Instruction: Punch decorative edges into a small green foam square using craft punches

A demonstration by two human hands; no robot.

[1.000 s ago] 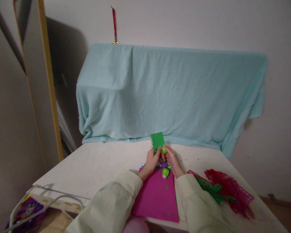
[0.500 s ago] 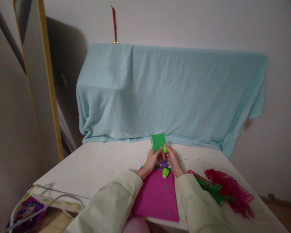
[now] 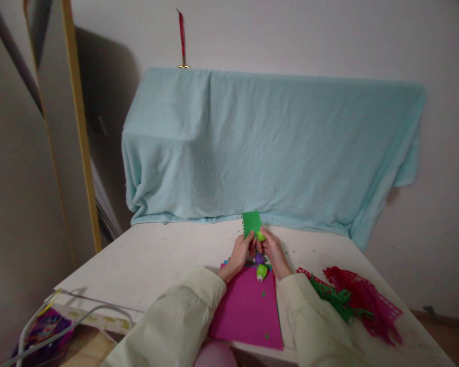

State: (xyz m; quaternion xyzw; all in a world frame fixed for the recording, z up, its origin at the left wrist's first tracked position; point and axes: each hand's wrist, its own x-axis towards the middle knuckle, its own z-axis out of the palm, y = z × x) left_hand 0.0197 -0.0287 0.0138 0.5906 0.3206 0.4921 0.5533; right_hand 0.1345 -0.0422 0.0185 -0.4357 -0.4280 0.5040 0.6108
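Observation:
My left hand (image 3: pixel 240 255) pinches the lower edge of a small green paper card (image 3: pixel 251 223), which stands upright above the table and has a row of small holes along its left edge. My right hand (image 3: pixel 272 251) grips a small lime-green craft punch (image 3: pixel 259 236) clamped on the card's lower right corner. Just below my hands a second lime-green punch (image 3: pixel 261 272) and a purple one (image 3: pixel 258 259) lie on a magenta sheet (image 3: pixel 248 311).
The white table (image 3: pixel 156 260) carries red and green punched paper scraps (image 3: pixel 352 303) at the right. A light blue cloth (image 3: pixel 268 148) drapes over something along the wall behind. A yellow-edged board (image 3: pixel 78 127) leans at the left. White cables and a colourful bag (image 3: pixel 42 329) sit at lower left.
The green card has turned slightly and looks narrower now. Both hands stay almost in place, with the punch still on the card.

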